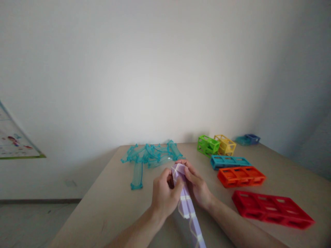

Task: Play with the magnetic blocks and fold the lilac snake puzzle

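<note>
Both hands hold a lavender strip with pale crossing lines (185,203) above the middle of the table. It looks folded at its upper end, and whether it is paper or cloth I cannot tell. The thumb of my left hand (164,194) presses on the strip's face, with the fingers curled behind. My right hand (199,187) pinches the upper right edge between thumb and fingers. The strip's lower part hangs between my forearms and runs out of view at the bottom. Its back side is hidden.
Translucent teal track-like pieces (138,172) lie in a heap at back left. Open plastic frames stand on the right: green (208,145), yellow (225,145), blue (230,162), orange (241,176) and red (272,208). A dark blue piece (252,138) sits near the wall (165,69).
</note>
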Demonstrator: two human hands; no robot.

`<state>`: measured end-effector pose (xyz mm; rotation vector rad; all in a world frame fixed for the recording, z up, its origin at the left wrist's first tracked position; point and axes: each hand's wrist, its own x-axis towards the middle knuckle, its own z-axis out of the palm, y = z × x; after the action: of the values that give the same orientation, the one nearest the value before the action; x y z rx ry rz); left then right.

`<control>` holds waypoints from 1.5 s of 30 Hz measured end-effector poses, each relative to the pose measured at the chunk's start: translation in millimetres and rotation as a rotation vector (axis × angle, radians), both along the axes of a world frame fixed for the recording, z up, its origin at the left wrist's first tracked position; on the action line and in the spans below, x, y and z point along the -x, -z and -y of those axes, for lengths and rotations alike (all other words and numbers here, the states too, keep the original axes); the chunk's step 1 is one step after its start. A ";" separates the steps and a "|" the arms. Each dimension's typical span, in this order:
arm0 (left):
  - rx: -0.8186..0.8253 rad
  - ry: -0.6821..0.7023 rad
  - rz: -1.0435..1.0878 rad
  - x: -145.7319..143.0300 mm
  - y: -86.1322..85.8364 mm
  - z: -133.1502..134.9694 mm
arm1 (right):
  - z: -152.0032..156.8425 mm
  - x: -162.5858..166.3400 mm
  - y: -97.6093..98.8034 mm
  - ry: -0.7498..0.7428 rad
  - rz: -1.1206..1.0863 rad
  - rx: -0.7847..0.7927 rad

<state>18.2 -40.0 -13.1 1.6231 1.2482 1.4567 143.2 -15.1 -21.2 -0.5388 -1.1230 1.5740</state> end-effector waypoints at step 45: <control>0.414 0.192 0.691 17.7 1.6 -31.3 | 2.2 11.5 6.5 0.008 0.438 -0.159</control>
<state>0.5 -8.7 -14.7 0.8264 0.8799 1.3516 131.6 -17.3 -27.7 -0.8026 -1.5563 1.3787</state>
